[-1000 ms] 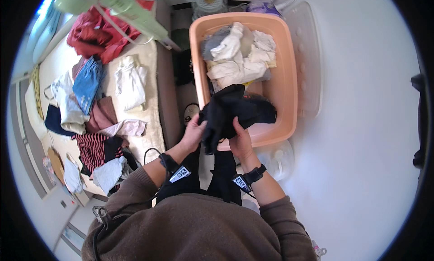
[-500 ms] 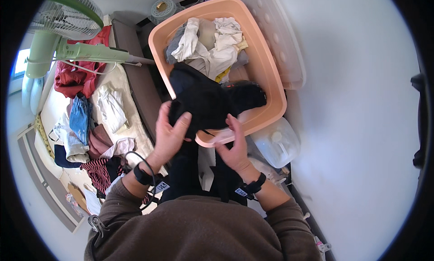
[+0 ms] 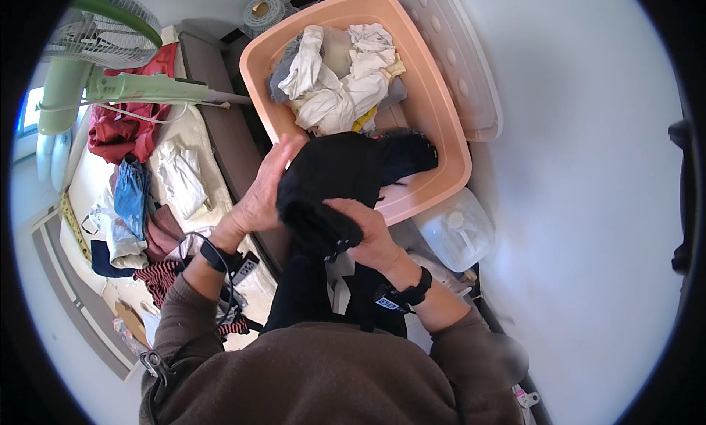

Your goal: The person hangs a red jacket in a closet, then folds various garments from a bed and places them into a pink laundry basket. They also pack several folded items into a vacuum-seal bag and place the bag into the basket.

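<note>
A folded black garment (image 3: 334, 164) is between my hands, over the near rim of a peach-coloured plastic tub (image 3: 434, 101). My left hand (image 3: 263, 193) lies along the garment's left side, its fingers stretched out flat. My right hand (image 3: 368, 234) grips the garment's near end, thumb on top and the other fingers mostly hidden. Beyond it in the tub is a dark bundle of cloth (image 3: 412, 154), touching the black garment or close to it. White clothes (image 3: 342, 94) with some grey and yellow pieces are heaped in the tub's far part.
To the left, a bed (image 3: 209, 160) holds red clothing (image 3: 125, 130), jeans (image 3: 132, 193) and striped cloth (image 3: 156, 281). A green fan (image 3: 118, 86) reaches over it. A translucent jug (image 3: 457, 230) and the tub's pale lid (image 3: 460, 64) stand right, beside a white wall.
The black garment is now folded into a more compact bundle and has come off the white clothes. My right hand has shifted left and closed on its near end; my left fingers have straightened.
</note>
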Demonstrator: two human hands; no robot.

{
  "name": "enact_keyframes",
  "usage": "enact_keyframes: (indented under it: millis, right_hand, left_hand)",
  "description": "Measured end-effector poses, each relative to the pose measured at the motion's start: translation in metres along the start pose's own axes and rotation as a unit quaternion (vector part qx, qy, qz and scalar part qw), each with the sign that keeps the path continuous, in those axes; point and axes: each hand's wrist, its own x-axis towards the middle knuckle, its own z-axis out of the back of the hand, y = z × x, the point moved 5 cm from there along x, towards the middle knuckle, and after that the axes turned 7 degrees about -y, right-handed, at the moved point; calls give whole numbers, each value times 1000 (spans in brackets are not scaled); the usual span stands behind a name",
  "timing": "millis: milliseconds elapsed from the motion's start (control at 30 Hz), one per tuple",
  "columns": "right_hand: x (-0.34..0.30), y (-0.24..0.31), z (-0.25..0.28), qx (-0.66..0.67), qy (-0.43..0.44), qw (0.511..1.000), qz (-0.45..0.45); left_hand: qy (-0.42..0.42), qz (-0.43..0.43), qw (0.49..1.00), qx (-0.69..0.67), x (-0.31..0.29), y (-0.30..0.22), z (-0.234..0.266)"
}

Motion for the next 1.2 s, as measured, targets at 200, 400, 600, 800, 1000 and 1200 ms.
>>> enact_keyframes:
  millis: [200, 400, 600, 800, 1000, 1200]
  right_hand:
    - [-38, -29, 13, 133, -98, 978, -126]
    - [-65, -69, 85, 279, -351, 867, -220]
    - [-55, -98, 141, 416, -432, 769, -219]
    - [-73, -231, 191, 204, -491, 790, -306]
    - [-83, -328, 187, -256, -362, 792, -420]
    - [-13, -362, 132, -464, -116, 847, -231]
  left_hand:
    - [265, -19, 963, -50, -11, 43, -53]
    - [289, 293, 897, -161, -60, 123, -106]
    - [184, 439, 811, -341, -52, 167, -131]
    - [118, 324, 939, -9, -13, 199, -171]
    - [268, 233, 894, 275, -54, 217, -272]
    - [427, 268, 799, 327, -94, 254, -338]
